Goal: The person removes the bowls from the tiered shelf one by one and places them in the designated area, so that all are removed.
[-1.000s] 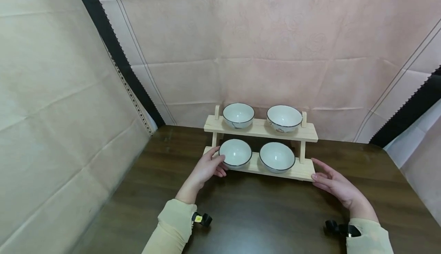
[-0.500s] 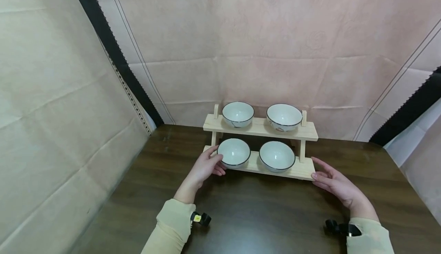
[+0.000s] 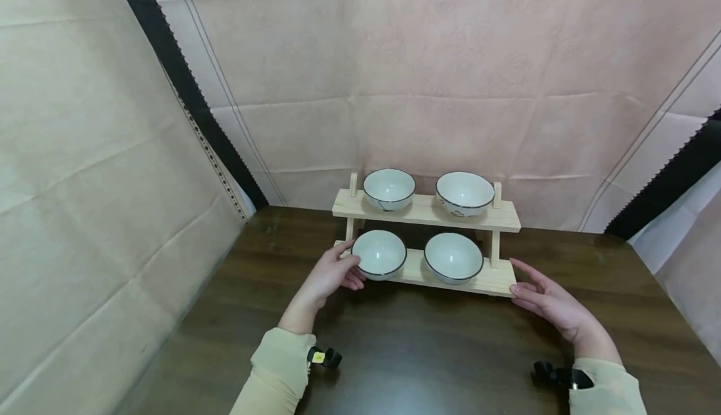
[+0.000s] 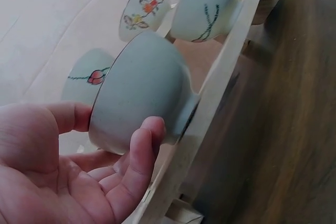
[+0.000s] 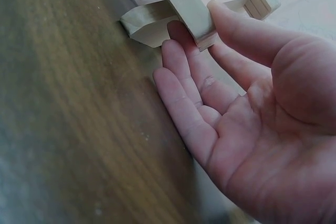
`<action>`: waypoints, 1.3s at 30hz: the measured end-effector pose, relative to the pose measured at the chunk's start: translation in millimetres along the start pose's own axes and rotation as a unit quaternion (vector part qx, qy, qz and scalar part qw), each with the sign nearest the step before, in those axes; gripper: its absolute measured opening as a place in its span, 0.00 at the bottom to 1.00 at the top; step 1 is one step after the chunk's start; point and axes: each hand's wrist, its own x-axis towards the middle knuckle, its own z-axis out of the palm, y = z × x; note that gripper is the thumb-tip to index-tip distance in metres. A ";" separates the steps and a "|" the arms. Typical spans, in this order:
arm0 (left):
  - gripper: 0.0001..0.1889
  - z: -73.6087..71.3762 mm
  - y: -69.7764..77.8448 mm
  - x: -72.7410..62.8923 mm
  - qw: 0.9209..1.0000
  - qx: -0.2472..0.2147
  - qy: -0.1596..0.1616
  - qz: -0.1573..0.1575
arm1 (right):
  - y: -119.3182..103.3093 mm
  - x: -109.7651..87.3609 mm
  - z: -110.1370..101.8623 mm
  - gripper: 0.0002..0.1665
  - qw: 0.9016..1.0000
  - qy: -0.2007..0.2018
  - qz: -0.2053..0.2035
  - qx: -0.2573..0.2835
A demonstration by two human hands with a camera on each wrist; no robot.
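Note:
A two-tier wooden rack (image 3: 415, 267) carries white dark-rimmed bowls, two on each shelf. My left hand (image 3: 328, 276) grips the lower-left bowl (image 3: 379, 254), its thumb at the rim and its fingers curled round the side. In the left wrist view this bowl (image 4: 142, 85) shows a plain outer wall, its foot close to the shelf edge. My right hand (image 3: 554, 307) holds the right end of the lower shelf. The right wrist view shows the thumb on the shelf end (image 5: 186, 11) and some fingertips beneath it.
The lower-right bowl (image 3: 453, 257) stands beside the gripped one. Above are the upper-left bowl (image 3: 388, 188) and upper-right bowl (image 3: 464, 192), close to upright pegs. The rack stands towards the back of a dark wooden table (image 3: 405, 352), before a pale cloth backdrop (image 3: 439, 89).
The lower-left bowl has shifted slightly left along the shelf with my left hand, widening the gap to its neighbour. My right hand and the rack stay about where they were.

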 end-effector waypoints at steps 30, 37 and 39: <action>0.24 1.8 11.8 -8.0 0.991 0.005 -0.133 0.003 | 0.2 -1.6 -0.7 0.49 1.000 -0.002 -0.007 0.004; 0.25 8.6 10.1 -9.2 0.990 0.004 -0.141 0.002 | 0.6 -1.3 -1.2 0.49 1.000 -0.001 -0.004 0.002; 0.25 10.1 9.8 -10.0 0.990 0.006 -0.144 0.002 | 0.6 -1.5 -0.7 0.49 1.000 -0.002 -0.003 0.004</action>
